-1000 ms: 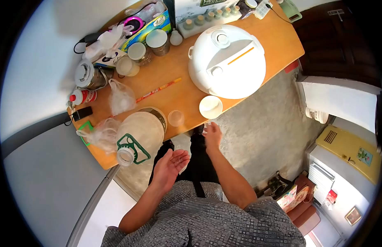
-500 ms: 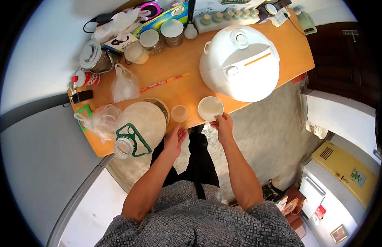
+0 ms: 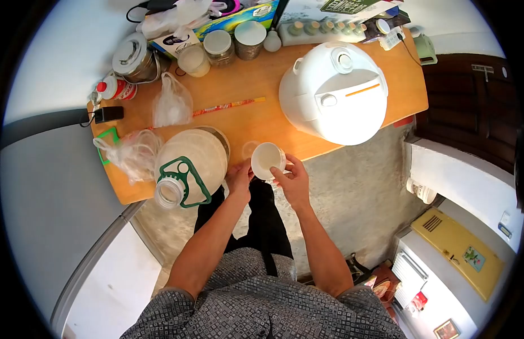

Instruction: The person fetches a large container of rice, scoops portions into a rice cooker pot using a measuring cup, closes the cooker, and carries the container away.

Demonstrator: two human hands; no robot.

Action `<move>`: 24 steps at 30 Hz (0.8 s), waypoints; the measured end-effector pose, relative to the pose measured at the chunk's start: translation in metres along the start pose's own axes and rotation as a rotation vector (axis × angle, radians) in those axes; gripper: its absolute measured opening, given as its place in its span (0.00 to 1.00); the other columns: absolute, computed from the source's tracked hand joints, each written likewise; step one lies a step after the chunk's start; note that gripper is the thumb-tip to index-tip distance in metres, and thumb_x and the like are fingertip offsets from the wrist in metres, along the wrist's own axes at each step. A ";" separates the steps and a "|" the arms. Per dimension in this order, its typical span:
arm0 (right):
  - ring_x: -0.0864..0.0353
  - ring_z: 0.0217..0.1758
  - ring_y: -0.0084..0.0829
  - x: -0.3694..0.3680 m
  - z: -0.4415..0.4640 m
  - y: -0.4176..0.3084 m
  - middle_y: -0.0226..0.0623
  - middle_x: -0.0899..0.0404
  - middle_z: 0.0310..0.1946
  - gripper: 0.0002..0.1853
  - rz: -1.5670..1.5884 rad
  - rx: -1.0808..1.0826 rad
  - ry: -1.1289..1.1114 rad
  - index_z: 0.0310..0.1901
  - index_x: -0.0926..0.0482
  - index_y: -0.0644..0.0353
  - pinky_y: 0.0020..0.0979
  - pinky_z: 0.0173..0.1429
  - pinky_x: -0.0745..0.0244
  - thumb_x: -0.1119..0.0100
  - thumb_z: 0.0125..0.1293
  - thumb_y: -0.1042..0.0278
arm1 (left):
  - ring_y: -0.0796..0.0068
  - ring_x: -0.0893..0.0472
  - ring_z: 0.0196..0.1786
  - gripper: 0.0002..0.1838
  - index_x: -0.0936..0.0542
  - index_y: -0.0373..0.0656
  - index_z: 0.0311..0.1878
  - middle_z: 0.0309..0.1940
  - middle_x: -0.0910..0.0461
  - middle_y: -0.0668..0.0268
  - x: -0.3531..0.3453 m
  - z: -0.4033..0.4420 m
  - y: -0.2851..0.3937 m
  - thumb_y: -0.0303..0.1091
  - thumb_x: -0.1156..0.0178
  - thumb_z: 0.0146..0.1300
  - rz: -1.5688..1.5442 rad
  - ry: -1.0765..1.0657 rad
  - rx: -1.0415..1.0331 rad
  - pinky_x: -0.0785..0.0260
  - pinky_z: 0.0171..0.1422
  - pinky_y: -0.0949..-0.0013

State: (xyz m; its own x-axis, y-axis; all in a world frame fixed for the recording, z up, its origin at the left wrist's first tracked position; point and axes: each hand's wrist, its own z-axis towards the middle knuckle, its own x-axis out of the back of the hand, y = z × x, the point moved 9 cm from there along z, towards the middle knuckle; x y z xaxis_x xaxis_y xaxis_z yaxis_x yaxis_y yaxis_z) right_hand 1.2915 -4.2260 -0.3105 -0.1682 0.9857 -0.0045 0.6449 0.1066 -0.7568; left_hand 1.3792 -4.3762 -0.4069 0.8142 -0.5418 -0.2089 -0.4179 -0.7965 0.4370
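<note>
A white cup (image 3: 264, 160) is in my right hand (image 3: 293, 182), its mouth tipped up toward me at the table's front edge. The thumb lies over the near rim and the fingers go around the right side. My left hand (image 3: 238, 179) is just left of the cup, fingers loosely bent, with no object visible in it; whether its fingertips touch the cup I cannot tell. A clear plastic cup (image 3: 250, 148) stands on the table behind, partly covered by the white cup. Beside my left hand is a large translucent jug (image 3: 195, 151) with a green handle (image 3: 189, 179).
A round white appliance (image 3: 335, 96) stands on the wooden table (image 3: 239, 121) at right. Plastic bags (image 3: 172, 104), an orange-red strip (image 3: 228, 106), lidded jars (image 3: 219, 48) and a metal pot (image 3: 132, 56) lie left and behind. Small bottles in a white holder (image 3: 321, 34) line the back.
My right hand has lifted the white cup off the table and brought it left and toward me, tilting it. My left hand stays close by, now beside the cup. The view has shifted slightly.
</note>
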 end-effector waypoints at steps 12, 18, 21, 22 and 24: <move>0.14 0.33 0.30 -0.018 -0.007 -0.048 0.46 0.14 0.37 0.35 -0.512 0.218 0.146 0.58 0.25 0.67 0.30 0.40 0.20 0.23 0.54 0.53 | 0.81 0.20 0.41 0.11 0.18 0.41 0.45 0.37 0.19 0.71 0.009 -0.003 -0.007 0.38 0.36 0.68 0.007 0.002 0.056 0.26 0.49 0.74; 0.15 0.34 0.33 -0.023 -0.007 -0.054 0.43 0.16 0.36 0.35 -0.706 0.198 0.172 0.55 0.22 0.65 0.33 0.40 0.22 0.23 0.52 0.48 | 0.82 0.22 0.39 0.10 0.18 0.42 0.44 0.35 0.20 0.72 0.003 -0.006 -0.002 0.39 0.37 0.69 0.060 -0.018 0.051 0.28 0.46 0.75; 0.17 0.36 0.35 -0.027 -0.006 -0.056 0.42 0.17 0.37 0.35 -0.766 0.209 0.181 0.54 0.23 0.64 0.35 0.41 0.22 0.23 0.51 0.46 | 0.83 0.24 0.37 0.10 0.18 0.42 0.43 0.34 0.21 0.72 0.000 -0.006 -0.002 0.39 0.37 0.69 0.075 -0.040 0.056 0.29 0.45 0.76; 0.17 0.37 0.36 -0.027 -0.006 -0.057 0.43 0.18 0.37 0.35 -0.798 0.215 0.192 0.54 0.23 0.63 0.36 0.42 0.23 0.23 0.51 0.45 | 0.83 0.24 0.37 0.10 0.18 0.42 0.43 0.34 0.21 0.72 0.000 -0.006 -0.001 0.39 0.37 0.69 0.073 -0.039 0.056 0.29 0.45 0.76; 0.17 0.37 0.37 -0.029 -0.008 -0.061 0.43 0.18 0.38 0.36 -0.830 0.221 0.203 0.53 0.23 0.63 0.37 0.42 0.23 0.24 0.51 0.45 | 0.83 0.25 0.37 0.10 0.19 0.42 0.43 0.33 0.22 0.73 -0.001 -0.004 -0.003 0.39 0.37 0.69 0.087 -0.060 0.072 0.29 0.45 0.76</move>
State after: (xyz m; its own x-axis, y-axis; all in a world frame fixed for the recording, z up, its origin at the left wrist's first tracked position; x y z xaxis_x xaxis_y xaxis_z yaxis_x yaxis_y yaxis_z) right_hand 1.2627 -4.2605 -0.2592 -0.3694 0.6076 0.7031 0.2110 0.7917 -0.5734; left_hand 1.3816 -4.3720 -0.4049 0.7486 -0.6234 -0.2257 -0.5158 -0.7615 0.3926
